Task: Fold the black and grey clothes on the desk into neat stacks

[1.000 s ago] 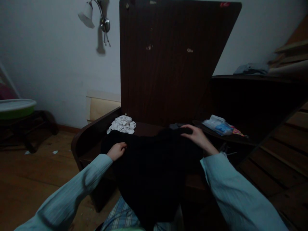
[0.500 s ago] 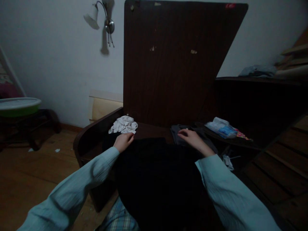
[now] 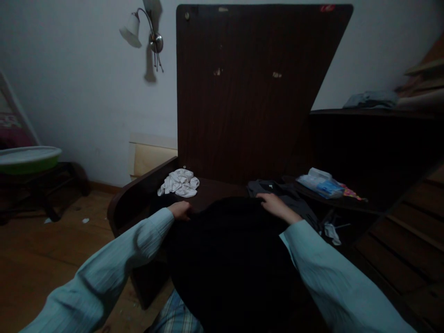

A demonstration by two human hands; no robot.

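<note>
A large black garment (image 3: 225, 259) lies spread over the front of a dark wooden chest (image 3: 138, 194) and hangs down over my lap. My left hand (image 3: 180, 210) grips its far left edge, fingers curled into the cloth. My right hand (image 3: 274, 206) holds the far right edge, fingers tucked over the fabric. Both arms wear pale blue sleeves. A crumpled white cloth (image 3: 179, 182) rests on the chest just beyond my left hand. Folded grey clothing (image 3: 277, 188) sits just beyond my right hand.
The chest's lid (image 3: 249, 88) stands upright against the wall. A plastic packet (image 3: 319, 181) lies on a dark shelf at the right. A wall lamp (image 3: 138, 27) hangs at upper left. A green basin (image 3: 27, 159) sits on a stool at far left. Wooden floor surrounds the chest.
Both hands have drawn closer together and nearer to me, pulling the garment's far edge back. The grey clothing behind my right hand has come into view.
</note>
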